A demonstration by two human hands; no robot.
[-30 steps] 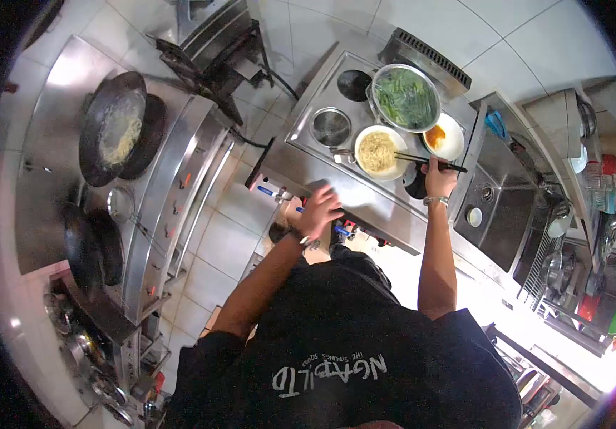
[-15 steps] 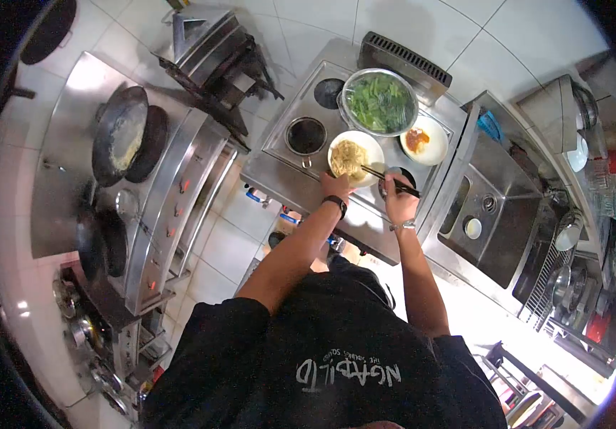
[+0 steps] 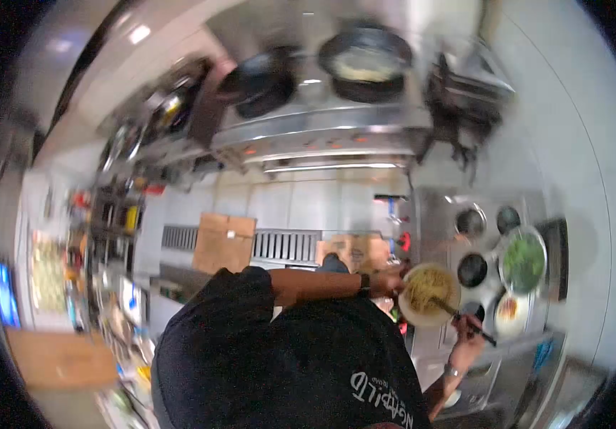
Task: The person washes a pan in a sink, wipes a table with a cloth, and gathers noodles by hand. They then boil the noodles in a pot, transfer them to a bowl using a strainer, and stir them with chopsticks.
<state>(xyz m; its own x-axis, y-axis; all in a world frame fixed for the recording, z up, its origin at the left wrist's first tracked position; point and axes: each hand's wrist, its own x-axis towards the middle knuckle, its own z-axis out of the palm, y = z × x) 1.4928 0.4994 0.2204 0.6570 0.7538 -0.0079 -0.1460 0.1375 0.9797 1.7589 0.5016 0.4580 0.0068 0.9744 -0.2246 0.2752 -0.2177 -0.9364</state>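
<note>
My left hand [image 3: 388,283] grips the side of a white bowl [image 3: 411,316] of pale noodles [image 3: 426,284], held up at the near edge of the steel counter. A pair of dark chopsticks [image 3: 448,308] is in my right hand [image 3: 469,334], its fingers closed around them. Their tips reach into the noodles. Motion blur smears both hands. Beyond the bowl, green leaves [image 3: 524,263] fill a large, round metal bowl, with a white dish [image 3: 509,325] holding red-brown sauce beside it.
Round dark wells [image 3: 473,269] are set in the counter. Across the aisle, a wok [image 3: 365,50] with pale contents and another dark pan [image 3: 265,82] sit on a steel stove [image 3: 315,136]. Cardboard [image 3: 225,243] and a grate [image 3: 286,244] lie on the floor.
The view has swung left towards the stove and aisle. My left hand has lifted the bowl off the counter and drawn it nearer; the chopsticks stay in my right hand.
</note>
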